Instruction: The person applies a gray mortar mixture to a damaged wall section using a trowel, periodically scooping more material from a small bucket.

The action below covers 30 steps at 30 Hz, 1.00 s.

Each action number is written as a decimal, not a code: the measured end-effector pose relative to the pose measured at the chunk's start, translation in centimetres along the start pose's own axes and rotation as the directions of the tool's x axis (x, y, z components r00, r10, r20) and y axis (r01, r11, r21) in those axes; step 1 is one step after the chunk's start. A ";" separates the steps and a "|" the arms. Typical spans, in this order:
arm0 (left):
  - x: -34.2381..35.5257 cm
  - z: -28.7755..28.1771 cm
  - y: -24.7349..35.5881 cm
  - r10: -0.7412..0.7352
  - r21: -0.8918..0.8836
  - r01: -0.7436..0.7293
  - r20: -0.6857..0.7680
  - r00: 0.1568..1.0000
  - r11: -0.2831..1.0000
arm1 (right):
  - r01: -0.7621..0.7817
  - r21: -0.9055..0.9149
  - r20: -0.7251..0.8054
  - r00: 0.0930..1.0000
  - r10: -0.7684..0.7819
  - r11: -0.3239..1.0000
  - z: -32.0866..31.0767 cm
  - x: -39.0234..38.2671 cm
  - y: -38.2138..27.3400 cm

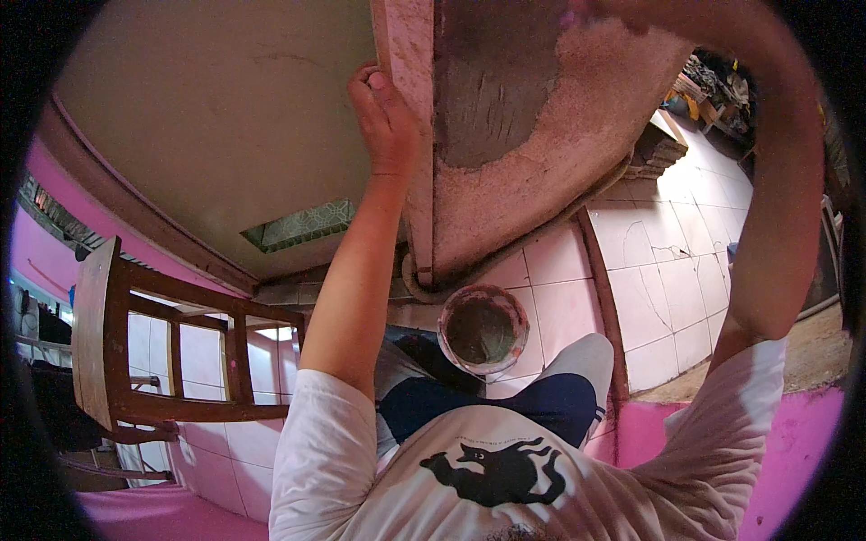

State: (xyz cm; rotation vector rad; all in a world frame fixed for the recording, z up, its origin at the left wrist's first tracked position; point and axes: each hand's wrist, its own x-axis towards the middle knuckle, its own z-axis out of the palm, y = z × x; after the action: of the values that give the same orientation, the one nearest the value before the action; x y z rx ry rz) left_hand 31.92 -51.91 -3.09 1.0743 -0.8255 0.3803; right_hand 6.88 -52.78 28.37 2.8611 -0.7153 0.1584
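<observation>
My left hand point(385, 119) is closed around the edge of a long, upright pinkish strip point(410, 54) at the wall corner, thumb uppermost. Beside that strip, dark wet mortar point(492, 90) covers the upper part of a rough pink wall point(514, 198). High at the top edge, my right hand point(622, 13) reaches over the mortar in shadow. Its fingers look closed, with a small purplish spot at their tips; what they hold is too dark to make out. A round bucket point(483, 330) with grey mortar inside stands on the floor between my legs.
A greenish panel point(225, 99) with a small patterned opening point(302, 225) fills the left. A wooden chair point(113, 343) stands at lower left. A hose-like line point(541, 243) runs along the wall's foot. White tiles point(654, 279) and piled clutter point(717, 95) are at right.
</observation>
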 end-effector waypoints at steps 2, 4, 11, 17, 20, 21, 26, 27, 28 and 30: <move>0.3 -1.0 0.3 0.010 0.029 -0.010 -0.006 1.000 1.000 | 0.264 -0.024 -0.052 0.963 -0.265 0.964 5.5 1.2 2.3; 0.5 -1.0 0.0 0.057 0.048 -0.056 -0.012 0.998 0.997 | 0.405 -0.056 -0.195 0.892 -0.407 0.913 10.6 1.7 2.6; 0.2 -0.2 0.2 0.071 0.093 -0.071 0.009 0.997 0.993 | 0.223 -0.026 -0.082 0.971 -0.224 0.975 13.6 1.6 1.3; 0.4 -1.1 0.4 0.049 0.073 -0.049 -0.007 0.999 0.996 | 0.213 -0.033 -0.167 0.962 -0.215 0.977 5.4 1.4 2.2; 0.2 0.2 -0.5 0.046 0.044 -0.044 -0.037 0.998 0.998 | -0.028 0.085 -0.138 0.990 0.040 0.996 2.0 -1.6 0.6; 0.3 0.0 -0.6 0.045 0.046 -0.043 -0.037 0.998 0.998 | 0.039 0.106 -0.155 0.988 -0.022 0.994 1.6 -2.5 0.6; 0.6 -0.7 -0.9 0.014 -0.039 -0.013 0.024 1.000 0.999 | 0.434 0.100 -0.346 0.859 -0.378 0.895 10.8 0.0 5.1; 0.6 -0.8 -0.9 0.014 -0.037 -0.013 0.023 1.000 0.999 | 0.437 0.100 -0.346 0.858 -0.380 0.894 12.5 0.3 4.5; 0.6 -0.7 -0.7 0.025 -0.008 -0.025 0.026 0.999 1.000 | 0.357 0.058 -0.229 0.914 -0.335 0.932 13.7 0.4 3.4; 0.5 -0.4 -0.4 0.037 0.019 -0.038 0.029 0.999 0.999 | 0.277 0.003 -0.112 0.955 -0.275 0.961 15.1 0.5 1.4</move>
State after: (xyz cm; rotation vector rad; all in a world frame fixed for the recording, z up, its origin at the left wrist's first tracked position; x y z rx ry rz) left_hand 32.68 -51.80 -3.01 1.0854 -0.8699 0.4059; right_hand 7.49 -57.34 13.94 2.9041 -0.2888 0.2813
